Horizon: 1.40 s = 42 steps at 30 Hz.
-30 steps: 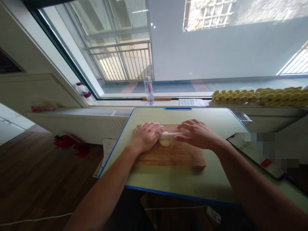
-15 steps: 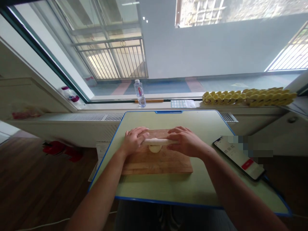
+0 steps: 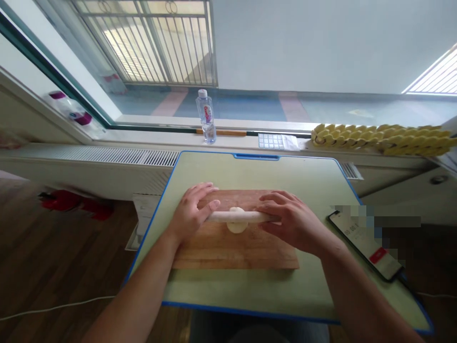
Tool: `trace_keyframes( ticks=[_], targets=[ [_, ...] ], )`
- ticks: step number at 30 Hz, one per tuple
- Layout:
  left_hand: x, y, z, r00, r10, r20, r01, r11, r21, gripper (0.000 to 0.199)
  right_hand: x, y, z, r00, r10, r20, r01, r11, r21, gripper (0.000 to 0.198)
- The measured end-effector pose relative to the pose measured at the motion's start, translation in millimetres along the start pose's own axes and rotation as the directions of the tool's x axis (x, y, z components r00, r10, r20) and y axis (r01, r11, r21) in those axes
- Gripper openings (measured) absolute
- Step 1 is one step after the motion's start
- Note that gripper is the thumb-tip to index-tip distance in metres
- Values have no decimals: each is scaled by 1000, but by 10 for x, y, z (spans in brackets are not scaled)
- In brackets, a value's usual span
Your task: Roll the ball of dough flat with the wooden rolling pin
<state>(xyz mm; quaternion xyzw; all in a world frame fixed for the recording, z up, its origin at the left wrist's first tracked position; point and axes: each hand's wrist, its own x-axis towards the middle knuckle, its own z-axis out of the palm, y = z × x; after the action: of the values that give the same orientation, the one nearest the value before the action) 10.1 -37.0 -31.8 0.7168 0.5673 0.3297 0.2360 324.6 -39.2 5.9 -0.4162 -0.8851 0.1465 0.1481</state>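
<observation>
Hands [image 3: 191,212] [image 3: 296,220] on white rolling pin [image 3: 243,217], dough [image 3: 237,227] pale, rounded

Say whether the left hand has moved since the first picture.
Yes. Against the wooden board, the left hand has shifted left, away from the dough.

Here's a good lane across the front of the table [image 3: 246,290], between near edge and cutting board [image 3: 235,257], with the left forearm [image 3: 143,281] and right forearm [image 3: 360,281] walling it in! Up on the board, the rolling pin [image 3: 253,217] bars the gap between left hand [image 3: 194,209] and right hand [image 3: 291,216], dough [image 3: 237,227] bulging beneath. Behind, bare tabletop runs back towards the sill [image 3: 153,137], where an upright bottle [image 3: 206,116] makes a post and a yellow rippled strip [image 3: 382,139] a low barrier. Out right, a phone [image 3: 364,247] obstructs; its pixelated top makes the clearance there hard to judge.
</observation>
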Motion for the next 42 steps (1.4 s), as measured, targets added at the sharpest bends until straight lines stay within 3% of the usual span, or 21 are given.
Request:
trace_keyframes(
  ticks=[13, 18, 23, 29, 36, 42],
  targets=[
    [-11, 118, 67, 996, 73, 44, -69, 994, -88, 37, -304, -113, 33, 990, 71, -123, -76, 996, -36, 25],
    [-23, 230, 43, 991, 121, -51, -125, 990, -66, 33, -453, -168, 144, 977, 119, -178, -135, 988, -77, 27],
    [-102, 520, 29, 973, 220, -74, -213, 973, 90, 29, -514, -250, 247, 961, 191, -201, -216, 970, -111, 31],
    [-240, 759, 139, 978, 204, -36, -174, 906, 386, 26, -528, -342, 300, 950, 234, -205, -262, 957, -121, 28],
    [-264, 544, 360, 993, 108, -41, -77, 883, 463, 33, -515, -452, 321, 931, 199, -306, -268, 942, -204, 36],
    [-303, 470, 377, 993, 115, -34, -83, 863, 498, 34, -495, -502, 353, 923, 232, -307, -297, 937, -186, 36]
  ],
)
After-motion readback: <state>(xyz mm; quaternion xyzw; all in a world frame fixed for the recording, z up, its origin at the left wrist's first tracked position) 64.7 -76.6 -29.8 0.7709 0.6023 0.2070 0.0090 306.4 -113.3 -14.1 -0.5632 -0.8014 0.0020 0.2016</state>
